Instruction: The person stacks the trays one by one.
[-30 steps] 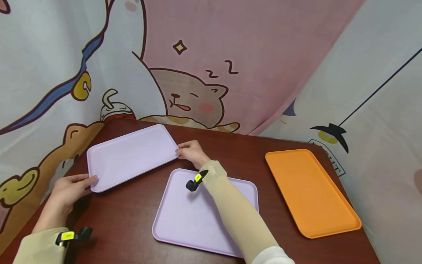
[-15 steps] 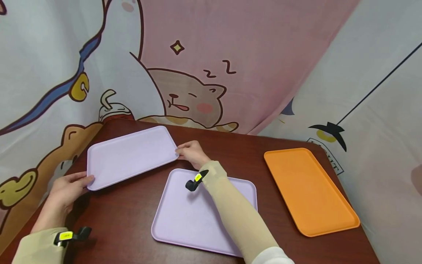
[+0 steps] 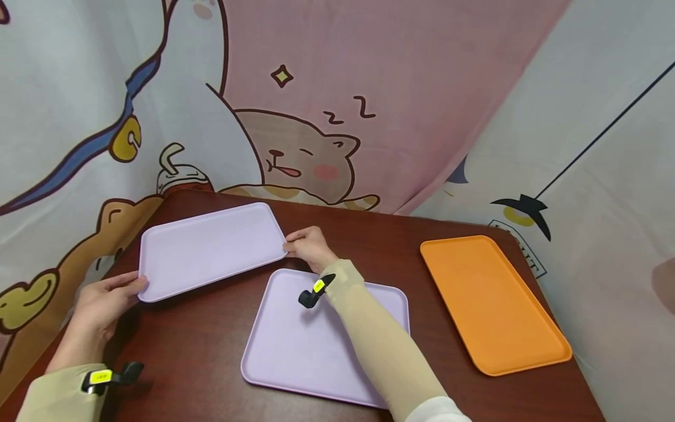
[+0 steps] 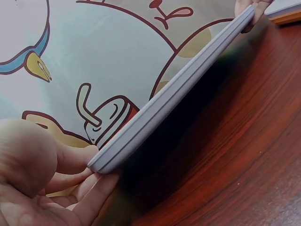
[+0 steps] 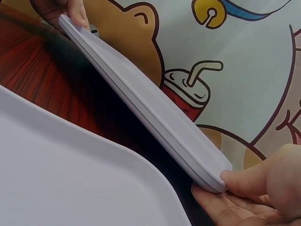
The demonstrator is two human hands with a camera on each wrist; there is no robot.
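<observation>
A rectangular lilac tray [image 3: 211, 252] is held between both hands over the back left of the table, a dark shadow beneath it in the wrist views. My left hand [image 3: 108, 299] pinches its near left corner, thumb on top and fingers underneath. At the right end, my right hand [image 3: 312, 247] grips the other corner the same way. Seen edge-on, the tray rim [image 4: 174, 94] shows parallel lines along its side. A second lilac tray [image 3: 290, 346] lies flat on the table, partly hidden under my right forearm.
An orange tray [image 3: 495, 305] lies on the right side of the dark red-brown wooden table [image 3: 184, 351]. A cartoon-printed curtain [image 3: 411, 88] hangs close behind the table and along its sides.
The held tray has turned slightly, its near left corner shifting a little back and its right end a little forward. Both hands keep their grip. The head view has shifted slightly.
</observation>
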